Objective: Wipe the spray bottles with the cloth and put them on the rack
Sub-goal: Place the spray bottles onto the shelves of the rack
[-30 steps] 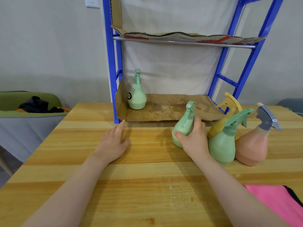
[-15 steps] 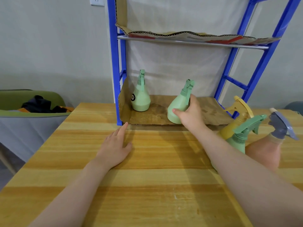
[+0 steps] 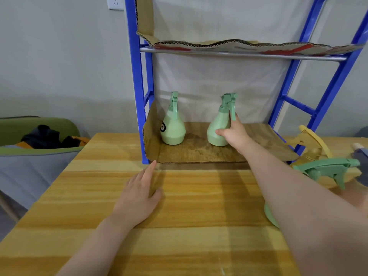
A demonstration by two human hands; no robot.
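Two light green spray bottles stand upright on the cardboard-lined bottom shelf of the blue rack (image 3: 137, 96). The left bottle (image 3: 172, 126) stands alone near the rack's left post. My right hand (image 3: 234, 134) grips the second bottle (image 3: 218, 126) from the right, thumb on its body and a finger up along the trigger. My left hand (image 3: 139, 198) rests flat on the wooden table (image 3: 189, 246) in front of the rack, holding nothing. At the right stand a yellow bottle (image 3: 310, 144), a larger green bottle (image 3: 326, 170) and a grey-topped bottle (image 3: 361, 156), partly hidden by my right arm. No cloth is in view.
The rack's upper shelf (image 3: 239, 46) carries torn cardboard. A green chair (image 3: 29, 132) with dark clothing on it stands left of the table. A wall socket (image 3: 115, 3) sits at the top left.
My right hand lifted the green bottle from the table, carried it onto the bottom shelf and stood it upright beside the first bottle. My left hand stayed on the table.
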